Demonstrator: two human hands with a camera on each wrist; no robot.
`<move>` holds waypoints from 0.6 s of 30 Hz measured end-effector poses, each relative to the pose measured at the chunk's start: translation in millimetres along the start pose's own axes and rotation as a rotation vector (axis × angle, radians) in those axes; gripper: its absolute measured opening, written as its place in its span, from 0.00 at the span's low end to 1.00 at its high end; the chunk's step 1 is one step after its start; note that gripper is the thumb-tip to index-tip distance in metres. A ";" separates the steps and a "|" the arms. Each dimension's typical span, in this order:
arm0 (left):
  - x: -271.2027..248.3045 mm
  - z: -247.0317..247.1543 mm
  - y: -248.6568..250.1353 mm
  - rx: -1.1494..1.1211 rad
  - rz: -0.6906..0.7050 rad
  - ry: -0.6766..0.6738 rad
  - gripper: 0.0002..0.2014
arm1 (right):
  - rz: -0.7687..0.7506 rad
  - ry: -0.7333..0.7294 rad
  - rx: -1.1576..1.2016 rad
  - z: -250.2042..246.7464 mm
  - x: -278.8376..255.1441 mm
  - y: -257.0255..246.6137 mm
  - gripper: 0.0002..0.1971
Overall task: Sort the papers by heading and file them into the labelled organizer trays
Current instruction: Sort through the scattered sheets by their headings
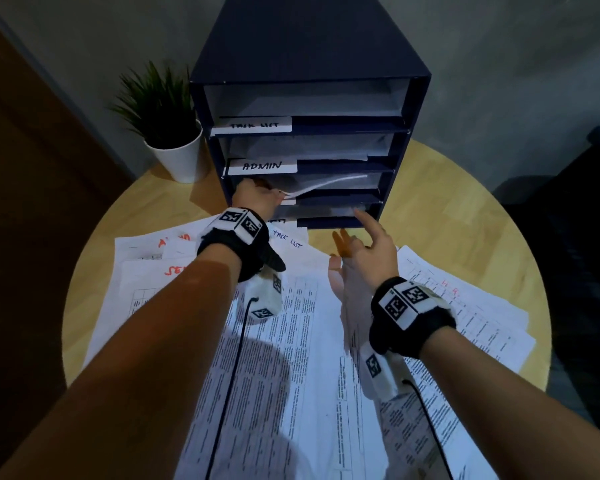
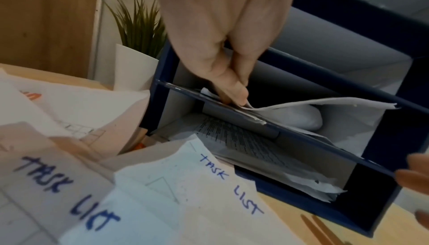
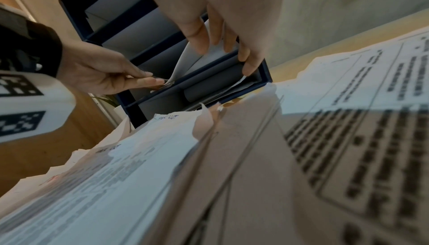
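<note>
A dark blue organizer (image 1: 309, 64) stands at the back of the round table, its trays labelled TASK LIST (image 1: 253, 125) and ADMIN (image 1: 262, 166). My left hand (image 1: 273, 196) is at the left front of the third tray, where thumb and fingers pinch the corner of a curled white sheet (image 2: 325, 103) lying in that tray. My right hand (image 1: 345, 237) hovers in front of the lower trays with straight, spread fingers (image 3: 249, 68) and holds nothing. Loose printed papers (image 1: 284, 341) cover the table under both arms; one is headed TASK LIST (image 2: 230, 181).
A potted plant (image 1: 168, 133) in a white pot stands left of the organizer. Bare wooden table (image 1: 447, 209) shows to the right of the organizer. The lower trays hold papers (image 2: 243, 142). Cables run from both wrist cameras along my arms.
</note>
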State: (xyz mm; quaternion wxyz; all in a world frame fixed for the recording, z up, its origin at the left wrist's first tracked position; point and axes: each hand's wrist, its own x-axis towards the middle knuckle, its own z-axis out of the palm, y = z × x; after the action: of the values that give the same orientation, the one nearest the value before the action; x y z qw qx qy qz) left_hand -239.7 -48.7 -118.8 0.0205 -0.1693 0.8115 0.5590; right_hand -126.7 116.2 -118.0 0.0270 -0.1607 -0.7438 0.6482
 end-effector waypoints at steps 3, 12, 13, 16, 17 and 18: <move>-8.1 -2.8 10.8 -0.003 -0.064 -0.045 0.25 | 0.004 -0.008 -0.013 -1.0 1.3 1.1 0.23; -26.9 0.4 11.1 -0.024 0.009 0.087 0.23 | 0.005 -0.033 -0.124 -2.1 5.8 4.2 0.24; -32.2 1.1 9.6 0.051 0.034 0.142 0.24 | 0.000 -0.038 -0.135 -2.0 5.5 4.5 0.24; -51.9 3.4 2.6 0.382 0.191 0.148 0.28 | -0.009 -0.052 -0.159 -2.2 2.5 3.4 0.23; -56.6 6.1 -1.3 0.591 0.262 0.070 0.29 | -0.008 -0.058 -0.158 -2.1 1.9 3.5 0.23; -58.5 8.9 -5.6 0.796 0.308 -0.029 0.31 | -0.012 -0.063 -0.162 -2.4 1.5 3.9 0.23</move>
State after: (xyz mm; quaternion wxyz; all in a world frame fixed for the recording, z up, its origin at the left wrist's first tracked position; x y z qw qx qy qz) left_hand -184.4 -27.6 -114.2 0.0118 -0.0170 0.9793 0.2011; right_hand -126.7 119.3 -121.8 -0.0058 -0.1375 -0.7951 0.5907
